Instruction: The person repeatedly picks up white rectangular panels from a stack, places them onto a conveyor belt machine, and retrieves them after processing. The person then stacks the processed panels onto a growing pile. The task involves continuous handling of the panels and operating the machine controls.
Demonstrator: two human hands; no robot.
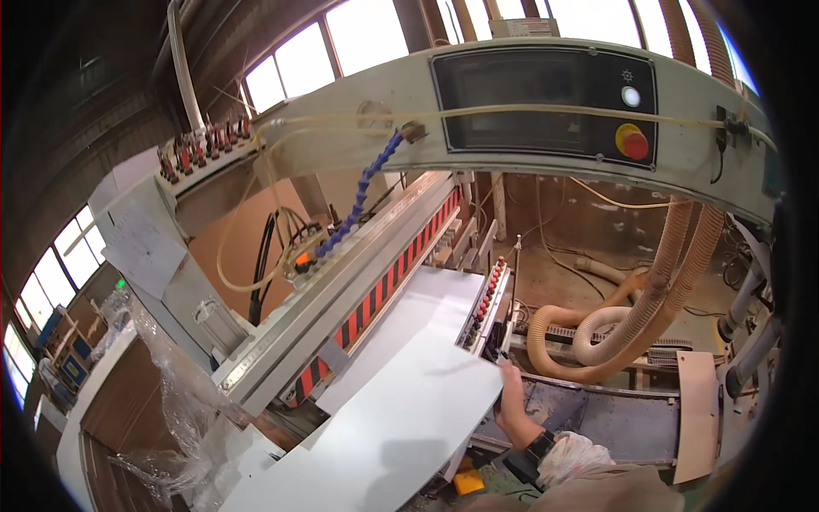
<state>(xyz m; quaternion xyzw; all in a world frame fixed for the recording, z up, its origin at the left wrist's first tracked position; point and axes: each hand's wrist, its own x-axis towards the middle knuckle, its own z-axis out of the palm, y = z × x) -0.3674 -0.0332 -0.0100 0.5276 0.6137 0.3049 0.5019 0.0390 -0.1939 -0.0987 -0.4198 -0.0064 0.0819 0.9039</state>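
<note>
The right hand point(512, 401) came up from the lower edge, a dark watch on its wrist, and its grip was closed on the right edge of a large white panel point(401, 418), fingers wrapped over that edge. The left hand was out of sight, so its grip could not be told. The panel lay flat and slanted across the machine's table point(597, 422), its near end reaching toward the lower left, its far end running under a long rail with red and black stripes point(384, 286). Crumpled clear plastic sheet point(171, 401) hung just left of the panel. Right of the hand, tan ribbed hoses point(648, 316) coiled and rose. Farther off, an arched beam carried a dark control panel point(546, 102) with a red button point(633, 142), and bright windows point(341, 43) stood behind it.
</note>
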